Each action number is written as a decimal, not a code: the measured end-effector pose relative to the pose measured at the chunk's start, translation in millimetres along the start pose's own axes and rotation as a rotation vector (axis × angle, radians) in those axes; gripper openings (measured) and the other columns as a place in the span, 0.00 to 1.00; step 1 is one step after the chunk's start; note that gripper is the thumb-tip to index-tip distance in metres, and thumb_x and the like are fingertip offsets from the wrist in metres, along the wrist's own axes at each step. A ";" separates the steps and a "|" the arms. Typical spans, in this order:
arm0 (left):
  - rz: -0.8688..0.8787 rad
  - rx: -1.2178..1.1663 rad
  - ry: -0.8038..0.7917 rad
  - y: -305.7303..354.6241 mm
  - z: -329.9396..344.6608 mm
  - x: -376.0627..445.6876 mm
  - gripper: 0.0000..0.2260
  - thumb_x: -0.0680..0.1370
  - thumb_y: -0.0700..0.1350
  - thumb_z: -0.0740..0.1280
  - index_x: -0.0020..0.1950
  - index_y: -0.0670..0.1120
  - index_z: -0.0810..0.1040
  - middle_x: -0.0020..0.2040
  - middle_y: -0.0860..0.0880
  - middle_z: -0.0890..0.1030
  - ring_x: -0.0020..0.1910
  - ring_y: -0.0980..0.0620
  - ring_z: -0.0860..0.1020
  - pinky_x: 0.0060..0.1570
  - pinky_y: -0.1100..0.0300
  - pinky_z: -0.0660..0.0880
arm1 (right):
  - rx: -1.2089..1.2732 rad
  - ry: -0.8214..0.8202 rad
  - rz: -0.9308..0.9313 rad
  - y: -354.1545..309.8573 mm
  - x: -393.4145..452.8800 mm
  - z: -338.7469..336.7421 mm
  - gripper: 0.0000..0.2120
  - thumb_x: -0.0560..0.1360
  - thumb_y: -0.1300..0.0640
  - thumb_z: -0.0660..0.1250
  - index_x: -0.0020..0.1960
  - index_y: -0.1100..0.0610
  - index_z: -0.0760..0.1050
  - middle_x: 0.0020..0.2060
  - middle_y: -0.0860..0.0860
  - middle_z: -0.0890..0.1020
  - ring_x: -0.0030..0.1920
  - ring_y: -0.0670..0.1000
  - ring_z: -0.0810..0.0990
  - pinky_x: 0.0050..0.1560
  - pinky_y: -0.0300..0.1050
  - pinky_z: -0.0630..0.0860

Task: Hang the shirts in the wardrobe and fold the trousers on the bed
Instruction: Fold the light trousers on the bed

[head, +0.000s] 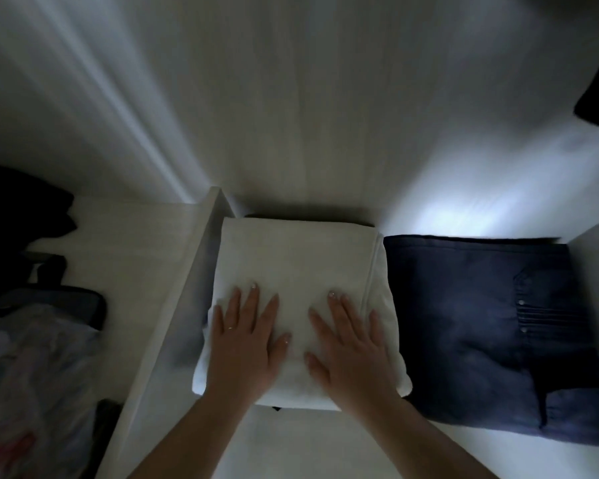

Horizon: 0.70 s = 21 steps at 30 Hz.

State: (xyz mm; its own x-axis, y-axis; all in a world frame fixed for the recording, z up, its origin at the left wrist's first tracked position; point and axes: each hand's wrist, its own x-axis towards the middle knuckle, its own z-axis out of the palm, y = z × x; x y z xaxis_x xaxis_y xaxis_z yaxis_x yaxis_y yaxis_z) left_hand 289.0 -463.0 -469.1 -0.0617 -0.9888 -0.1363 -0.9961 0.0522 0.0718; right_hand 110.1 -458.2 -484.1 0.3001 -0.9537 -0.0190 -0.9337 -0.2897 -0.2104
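Shelf (pixel 325 444) holds white folded garment (pixel 301 257) beside dark jeans (pixel 471 323).

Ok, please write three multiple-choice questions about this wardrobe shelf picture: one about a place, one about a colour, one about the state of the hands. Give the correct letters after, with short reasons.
1. Where does the folded pair of dark blue jeans lie?
A. to the right of the folded white garment
B. on top of the folded white garment
C. left of the shelf divider

2. What colour is the folded garment under the hands?
A. red
B. white
C. green

3. How are the two hands placed?
A. both flat on the garment, fingers straight
B. both closed in fists
C. one holds a hanger

Answers: 1 A, the jeans lie beside the folded white garment, on its right. 2 B, it is plainly white. 3 A, the left hand and right hand rest flat, fingers spread.
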 end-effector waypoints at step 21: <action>-0.306 -0.793 0.333 28.4 -97.1 -60.7 0.08 0.79 0.46 0.64 0.55 0.50 0.80 0.50 0.60 0.81 0.44 0.66 0.76 0.42 0.82 0.66 | 0.554 0.162 -0.012 -29.6 -0.4 -124.6 0.11 0.78 0.55 0.63 0.58 0.50 0.78 0.56 0.47 0.78 0.59 0.47 0.75 0.61 0.42 0.69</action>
State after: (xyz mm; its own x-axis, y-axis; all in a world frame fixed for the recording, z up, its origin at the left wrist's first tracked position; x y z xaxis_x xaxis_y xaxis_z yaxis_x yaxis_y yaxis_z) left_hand 270.7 -415.0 -362.9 0.3419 -0.9395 0.0222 -0.6223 -0.2086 0.7545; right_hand 113.3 -459.4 -356.1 0.2361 -0.9634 0.1272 -0.6760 -0.2569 -0.6907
